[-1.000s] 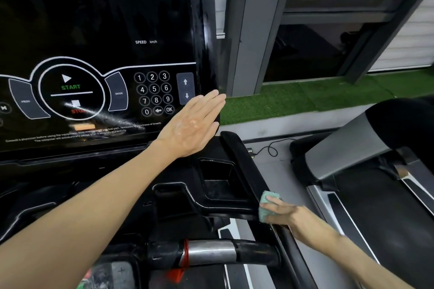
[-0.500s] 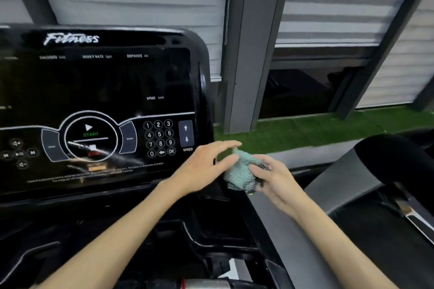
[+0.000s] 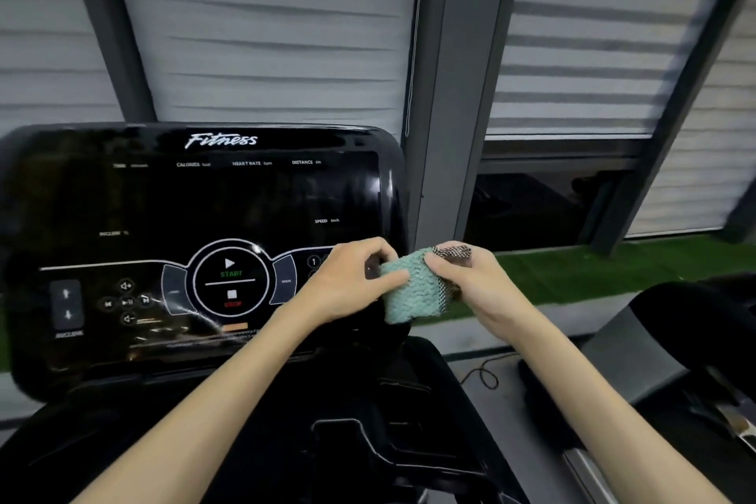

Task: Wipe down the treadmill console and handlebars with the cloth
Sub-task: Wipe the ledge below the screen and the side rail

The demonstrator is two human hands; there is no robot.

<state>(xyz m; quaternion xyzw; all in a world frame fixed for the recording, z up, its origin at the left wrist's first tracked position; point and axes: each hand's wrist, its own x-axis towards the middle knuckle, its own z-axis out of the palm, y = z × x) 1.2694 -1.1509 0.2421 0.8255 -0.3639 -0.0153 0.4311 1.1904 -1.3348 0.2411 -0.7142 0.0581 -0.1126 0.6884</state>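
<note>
A: What changed just then?

B: A second earlier the right hand (image 3: 474, 291) was low at 5 o'clock, pressing the cloth (image 3: 413, 291) on the right side rail. The left hand (image 3: 347, 282) was flat and open by the keypad. Then both came up and met in front of the console (image 3: 196, 217), at its 3 o'clock edge.

A: Cloth position at that point?

B: In the air between the two hands, not touching the console. It was bunched, green face toward the camera, dark mesh edge on the right.

A: Fingers?

B: Left fingers (image 3: 392, 278) were pinched on the cloth's left edge. Right fingers (image 3: 437, 260) were clamped on the top right corner. Both were holding it.

A: So wiping had paused?

B: Looked like it. My read: refolding or turning to a fresh face before the next pass. Streaks were visible near the stop button (image 3: 232, 299), so the screen probably needed another pass. Handlebars weren't clearly in view.
</note>
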